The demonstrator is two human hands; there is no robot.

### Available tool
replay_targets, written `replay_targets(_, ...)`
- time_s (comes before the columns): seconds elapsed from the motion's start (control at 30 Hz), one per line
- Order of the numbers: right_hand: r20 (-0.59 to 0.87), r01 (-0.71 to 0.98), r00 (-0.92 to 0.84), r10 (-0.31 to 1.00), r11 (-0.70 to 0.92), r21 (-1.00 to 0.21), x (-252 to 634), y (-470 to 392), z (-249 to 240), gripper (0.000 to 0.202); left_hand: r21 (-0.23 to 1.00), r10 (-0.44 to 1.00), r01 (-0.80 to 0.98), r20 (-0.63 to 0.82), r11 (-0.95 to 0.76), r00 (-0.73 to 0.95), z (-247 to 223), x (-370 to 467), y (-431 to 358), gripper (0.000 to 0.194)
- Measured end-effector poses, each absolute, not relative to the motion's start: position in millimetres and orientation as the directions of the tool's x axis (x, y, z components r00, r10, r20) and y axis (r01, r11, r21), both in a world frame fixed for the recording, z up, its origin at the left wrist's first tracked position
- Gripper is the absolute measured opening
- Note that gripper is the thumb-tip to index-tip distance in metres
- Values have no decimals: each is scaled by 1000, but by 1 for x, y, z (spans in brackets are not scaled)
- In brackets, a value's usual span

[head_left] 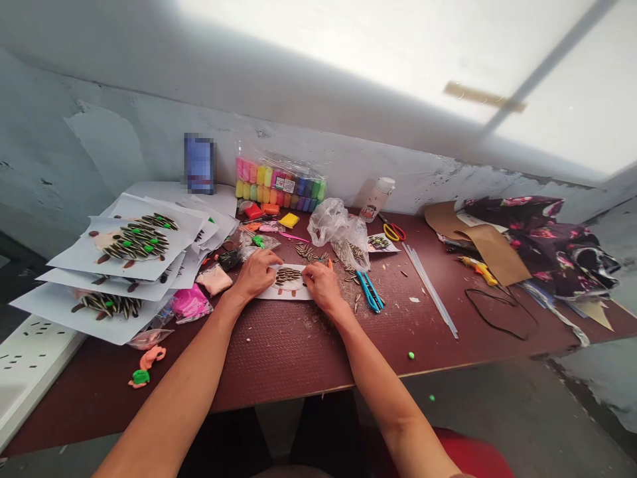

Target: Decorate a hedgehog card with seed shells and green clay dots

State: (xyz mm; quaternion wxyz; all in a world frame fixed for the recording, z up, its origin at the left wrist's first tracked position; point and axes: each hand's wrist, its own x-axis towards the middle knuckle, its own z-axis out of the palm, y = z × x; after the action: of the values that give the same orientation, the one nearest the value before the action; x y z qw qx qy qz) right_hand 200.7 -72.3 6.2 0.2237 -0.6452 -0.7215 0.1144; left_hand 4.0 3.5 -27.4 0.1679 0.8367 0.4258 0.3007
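The tabletop [293,358] is deep maroon, and the small sheet [269,293] on it shows white under dark brown seeds [287,275]. I see green dots brightening the seed picture [137,240] over left, a vivid blue cutter [369,291], scissors [393,231] handled in red and yellow, rainbow-coloured clay packs [279,186], and dark cloth [552,245] patterned with pink flowers.
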Motion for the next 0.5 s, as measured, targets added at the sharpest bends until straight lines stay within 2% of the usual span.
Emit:
replay_targets(0.23,162,910,-82,983,140,-391,198,-72,7,25,522,806,615,393,-592,442,-29,4,3,39)
replay_targets(0.5,197,899,-48,979,128,-418,207,-74,10,23,518,806,617,395,-592,441,-28,4,2,39)
